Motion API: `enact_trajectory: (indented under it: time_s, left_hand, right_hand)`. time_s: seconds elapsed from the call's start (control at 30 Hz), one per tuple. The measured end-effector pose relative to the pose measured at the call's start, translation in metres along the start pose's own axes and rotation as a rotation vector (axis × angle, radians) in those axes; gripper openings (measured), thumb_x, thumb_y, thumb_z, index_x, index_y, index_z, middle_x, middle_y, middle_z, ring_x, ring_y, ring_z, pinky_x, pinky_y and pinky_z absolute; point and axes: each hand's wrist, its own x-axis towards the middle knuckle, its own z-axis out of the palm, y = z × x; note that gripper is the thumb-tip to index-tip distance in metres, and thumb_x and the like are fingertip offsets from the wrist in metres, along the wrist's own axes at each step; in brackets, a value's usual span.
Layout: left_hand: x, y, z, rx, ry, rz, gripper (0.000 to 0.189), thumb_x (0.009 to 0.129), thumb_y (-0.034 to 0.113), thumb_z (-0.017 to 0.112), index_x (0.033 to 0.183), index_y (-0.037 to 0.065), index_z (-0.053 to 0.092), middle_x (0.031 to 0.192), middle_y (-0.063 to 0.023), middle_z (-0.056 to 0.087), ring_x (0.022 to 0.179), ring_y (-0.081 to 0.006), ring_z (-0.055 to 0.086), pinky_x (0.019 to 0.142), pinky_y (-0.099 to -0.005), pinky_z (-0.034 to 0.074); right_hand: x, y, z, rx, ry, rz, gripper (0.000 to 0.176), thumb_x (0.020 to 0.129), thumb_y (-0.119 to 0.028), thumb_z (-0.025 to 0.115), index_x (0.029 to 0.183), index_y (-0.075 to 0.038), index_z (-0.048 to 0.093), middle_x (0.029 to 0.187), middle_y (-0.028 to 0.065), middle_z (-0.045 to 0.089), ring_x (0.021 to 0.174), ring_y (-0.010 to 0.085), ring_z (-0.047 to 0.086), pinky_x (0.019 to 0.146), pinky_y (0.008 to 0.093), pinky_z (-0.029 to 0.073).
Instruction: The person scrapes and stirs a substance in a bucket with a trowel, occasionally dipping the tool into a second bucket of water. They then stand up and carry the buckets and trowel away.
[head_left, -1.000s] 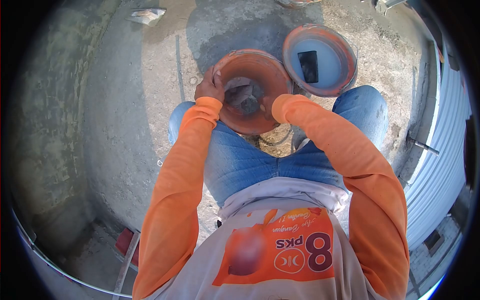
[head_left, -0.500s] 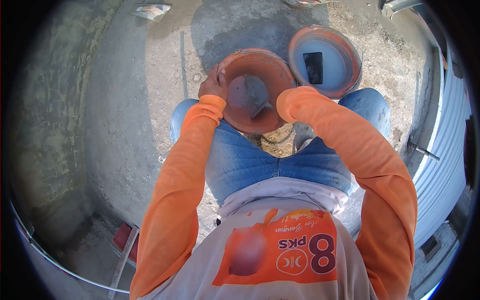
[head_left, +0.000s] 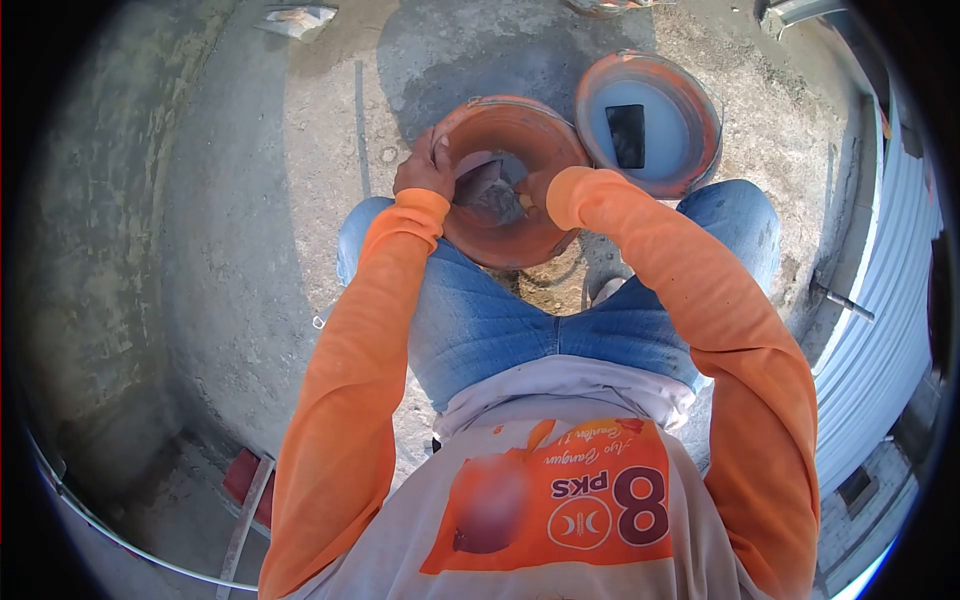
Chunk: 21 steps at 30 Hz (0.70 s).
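An orange-brown bucket (head_left: 515,250) stands between my knees, tipped slightly toward me, with greyish material low inside it. My left hand (head_left: 426,167) is closed over its left rim, thumb on the inner side. Inside the bucket, my right hand (head_left: 535,189) is closed round the short handle of what looks like a trowel (head_left: 487,187); its grey blade points left, over the bucket's bottom. The orange sleeve hides part of this hand.
A second bucket (head_left: 708,160) touches the first on the right, holding milky liquid with a dark flat rectangle (head_left: 627,136) in it. A rough wall (head_left: 110,220) runs along the left, corrugated sheets (head_left: 875,310) along the right. A crumpled bag (head_left: 297,20) lies farther off.
My right hand has come into view inside the bucket, with the trowel blade now showing farther left and higher. The left hand keeps its hold on the rim.
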Motion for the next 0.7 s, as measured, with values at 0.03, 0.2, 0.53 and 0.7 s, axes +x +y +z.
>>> enact_trajectory:
  time_s: [0.03,0.2,0.53,0.7]
  left_hand:
    - [-0.001,-0.002,-0.001,0.003,0.002,-0.011,0.043,0.089,0.043,0.041,0.122,0.018,0.051,0.093,-0.0226,0.063,0.089,-0.0407,0.06,0.078,-0.0454,0.048]
    - [-0.001,-0.002,0.0,0.007,0.002,-0.001,0.042,0.089,0.042,0.042,0.121,0.019,0.052,0.092,-0.0222,0.063,0.087,-0.041,0.06,0.077,-0.0465,0.048]
    - [-0.003,0.004,-0.005,0.029,-0.004,-0.003,0.037,0.089,0.041,0.041,0.12,0.023,0.052,0.088,-0.0215,0.064,0.085,-0.0413,0.06,0.074,-0.0469,0.048]
    - [0.0,-0.002,0.0,0.009,0.013,0.012,0.039,0.089,0.042,0.041,0.121,0.021,0.051,0.089,-0.021,0.064,0.086,-0.0408,0.06,0.075,-0.0463,0.048]
  right_hand:
    - [-0.005,-0.002,0.0,-0.003,-0.007,-0.008,0.036,0.078,-0.025,0.059,0.113,-0.014,0.058,0.106,0.0102,0.062,0.098,0.0317,0.058,0.084,0.0402,0.045]
    - [-0.013,-0.008,-0.002,-0.145,-0.132,-0.024,0.037,0.077,-0.022,0.059,0.113,-0.015,0.059,0.109,0.0112,0.061,0.102,0.031,0.057,0.085,0.0402,0.046]
    - [-0.056,-0.021,-0.02,-0.322,-0.116,0.048,0.033,0.081,-0.028,0.052,0.111,-0.016,0.059,0.104,0.0113,0.062,0.098,0.0323,0.058,0.082,0.042,0.045]
    - [-0.01,-0.02,0.001,-0.135,-0.076,0.05,0.033,0.08,-0.02,0.056,0.11,-0.008,0.062,0.113,0.0128,0.06,0.106,0.0296,0.057,0.085,0.0412,0.047]
